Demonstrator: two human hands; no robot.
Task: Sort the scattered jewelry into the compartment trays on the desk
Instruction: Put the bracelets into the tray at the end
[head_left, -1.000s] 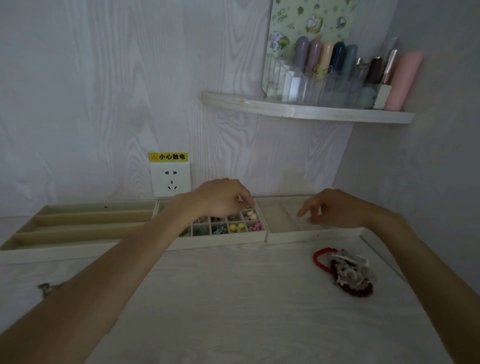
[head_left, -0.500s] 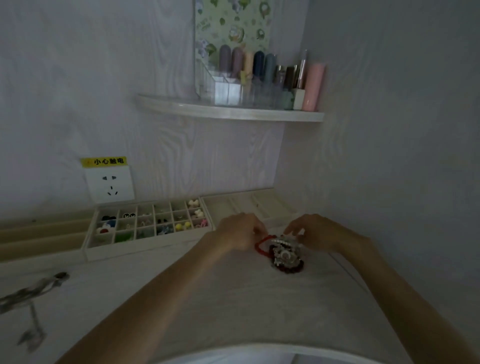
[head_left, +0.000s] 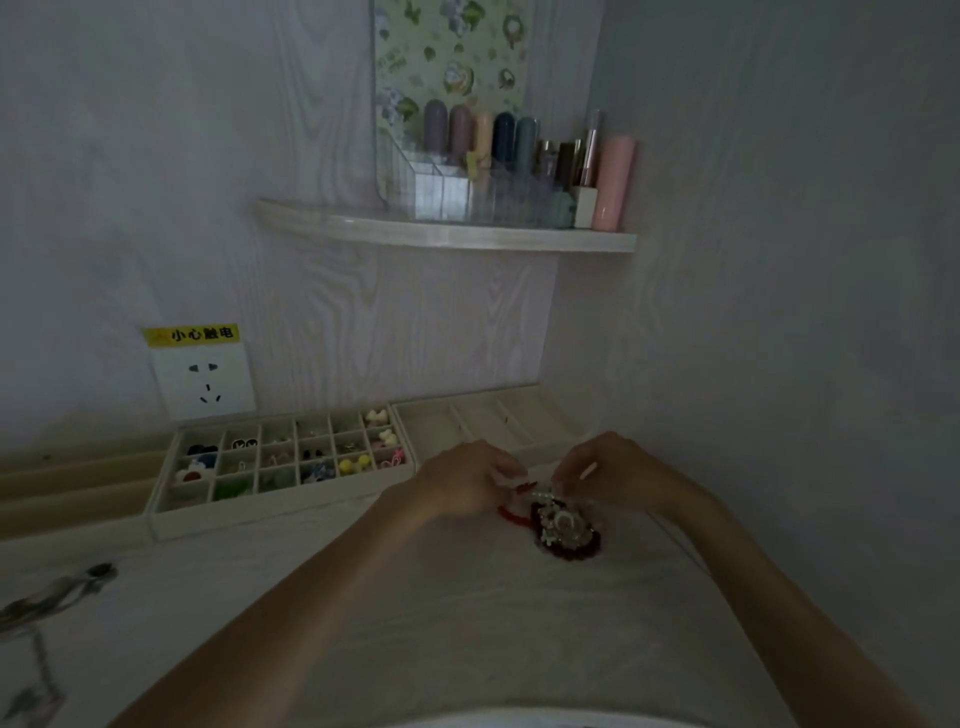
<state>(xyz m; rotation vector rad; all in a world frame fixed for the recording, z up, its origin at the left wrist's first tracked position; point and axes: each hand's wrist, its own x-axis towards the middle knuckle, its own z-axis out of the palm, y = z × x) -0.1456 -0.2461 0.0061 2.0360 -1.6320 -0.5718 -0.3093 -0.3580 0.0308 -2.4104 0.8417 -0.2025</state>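
A tangled heap of jewelry (head_left: 563, 530) lies on the pale bench (head_left: 467, 613), dark red beads at its near edge, silvery pieces on top and a red cord (head_left: 511, 512) trailing from its left side. Both hands meet at the far edge of this heap. The left hand (head_left: 462, 480) has its fingers curled down onto the red cord where it joins the heap, and its grip appears to pinch a piece there, though blur hides exactly what. The right hand (head_left: 613, 470), just to the right of the left one, also has curled fingers with the tips at the top of the heap; whether its grip actually holds anything cannot be told.

Just beyond the two hands stands a shallow cream tray (head_left: 498, 421) with long slots. To the left of the left hand sits a grid tray (head_left: 280, 512) with small coloured pieces in many of its cells. Farther left lies a tray with long tan channels (head_left: 78, 488).

On the wall beyond are a socket (head_left: 205, 382) under a yellow label, and higher up a corner shelf (head_left: 447, 234) bearing bottles and a clear organiser.
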